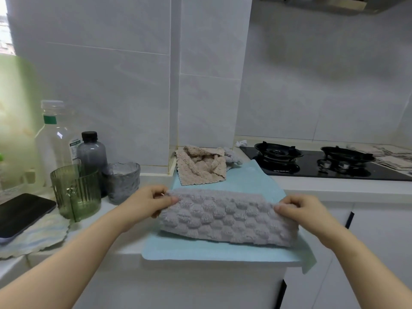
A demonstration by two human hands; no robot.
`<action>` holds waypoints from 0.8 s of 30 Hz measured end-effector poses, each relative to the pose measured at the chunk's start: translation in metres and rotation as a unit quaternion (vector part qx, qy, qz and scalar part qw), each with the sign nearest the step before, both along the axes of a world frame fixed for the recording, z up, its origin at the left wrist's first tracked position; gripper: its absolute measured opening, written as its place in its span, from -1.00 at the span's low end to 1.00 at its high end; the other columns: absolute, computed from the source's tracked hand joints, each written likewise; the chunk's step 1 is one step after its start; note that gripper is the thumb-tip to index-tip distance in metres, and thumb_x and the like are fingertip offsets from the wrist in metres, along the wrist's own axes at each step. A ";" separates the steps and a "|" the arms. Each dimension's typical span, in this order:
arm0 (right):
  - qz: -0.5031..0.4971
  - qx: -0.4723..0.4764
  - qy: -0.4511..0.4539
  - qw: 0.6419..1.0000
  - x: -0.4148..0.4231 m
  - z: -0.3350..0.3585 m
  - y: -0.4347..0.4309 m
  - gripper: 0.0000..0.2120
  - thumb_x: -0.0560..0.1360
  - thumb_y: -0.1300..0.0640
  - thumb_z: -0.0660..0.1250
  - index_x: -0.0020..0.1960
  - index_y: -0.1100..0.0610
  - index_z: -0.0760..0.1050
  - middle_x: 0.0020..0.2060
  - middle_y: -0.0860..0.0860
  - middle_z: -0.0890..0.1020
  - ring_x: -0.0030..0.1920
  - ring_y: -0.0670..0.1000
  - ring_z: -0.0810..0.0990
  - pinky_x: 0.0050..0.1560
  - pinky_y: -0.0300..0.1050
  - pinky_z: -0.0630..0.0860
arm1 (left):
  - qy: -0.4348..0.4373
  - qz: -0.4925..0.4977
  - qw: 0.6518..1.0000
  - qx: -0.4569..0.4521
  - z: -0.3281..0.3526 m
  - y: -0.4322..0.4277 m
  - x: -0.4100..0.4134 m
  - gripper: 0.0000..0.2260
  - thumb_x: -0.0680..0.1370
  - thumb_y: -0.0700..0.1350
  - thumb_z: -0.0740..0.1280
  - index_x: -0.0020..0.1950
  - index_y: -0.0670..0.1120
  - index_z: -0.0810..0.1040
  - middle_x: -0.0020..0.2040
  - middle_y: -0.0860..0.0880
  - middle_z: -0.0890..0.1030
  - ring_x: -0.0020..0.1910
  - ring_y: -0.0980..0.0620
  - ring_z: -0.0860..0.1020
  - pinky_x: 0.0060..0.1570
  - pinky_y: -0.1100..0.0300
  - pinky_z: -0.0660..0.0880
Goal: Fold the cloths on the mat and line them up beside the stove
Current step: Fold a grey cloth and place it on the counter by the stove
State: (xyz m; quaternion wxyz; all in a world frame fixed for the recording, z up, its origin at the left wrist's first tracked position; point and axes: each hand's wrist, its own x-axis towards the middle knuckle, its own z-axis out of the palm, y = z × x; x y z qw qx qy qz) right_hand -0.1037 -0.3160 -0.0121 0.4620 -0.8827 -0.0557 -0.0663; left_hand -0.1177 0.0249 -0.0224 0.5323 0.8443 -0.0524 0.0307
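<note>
Head view, down over near counter (200,259)

1. The mat (214,248) lay on the counter (334,186), its near right corner hanging over the edge.
2. A folded cloth (227,217) lay across the mat, the left hand (149,201) at its left end and the right hand (298,210) at its right end.
3. Behind it, a heap of cloths (200,166) sat on the mat's far end, against the wall.
4. The stove (312,161) stood to the right, with folded cloths (392,155) beyond it.
5. Left of the mat stood two cups (75,192), bottles (92,150) behind them, and a phone (20,212) farthest left.
</note>
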 end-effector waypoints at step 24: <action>-0.162 -0.193 -0.040 0.967 0.139 -0.066 0.034 -0.91 0.50 0.06 0.25 -0.17 -0.09 0.44 -0.10 -0.03 0.62 0.04 0.13 0.48 -0.06 -0.08 0.41 | -0.026 0.150 0.911 0.384 -0.038 -0.015 0.126 -0.75 0.54 0.03 0.17 0.19 0.08 0.49 0.14 0.03 0.54 0.10 -0.02 0.51 -0.01 0.12 0.49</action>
